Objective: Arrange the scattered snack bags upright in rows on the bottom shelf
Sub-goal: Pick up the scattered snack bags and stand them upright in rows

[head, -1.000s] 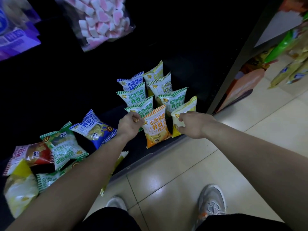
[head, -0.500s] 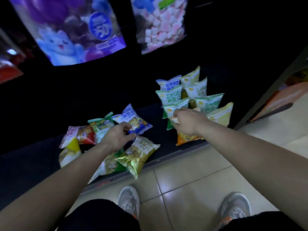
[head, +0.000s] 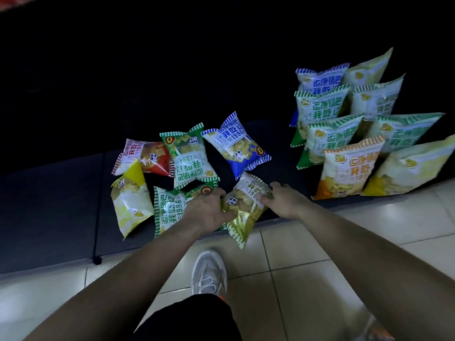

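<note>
While both hands close on it, the gold snack bag lies at the front edge of the bottom shelf, low centre of frame, one corner overhanging the tiled floor. Left hand grips its left side, right hand its right. Loose bags lie flat behind; upright rows stand at right.
</note>
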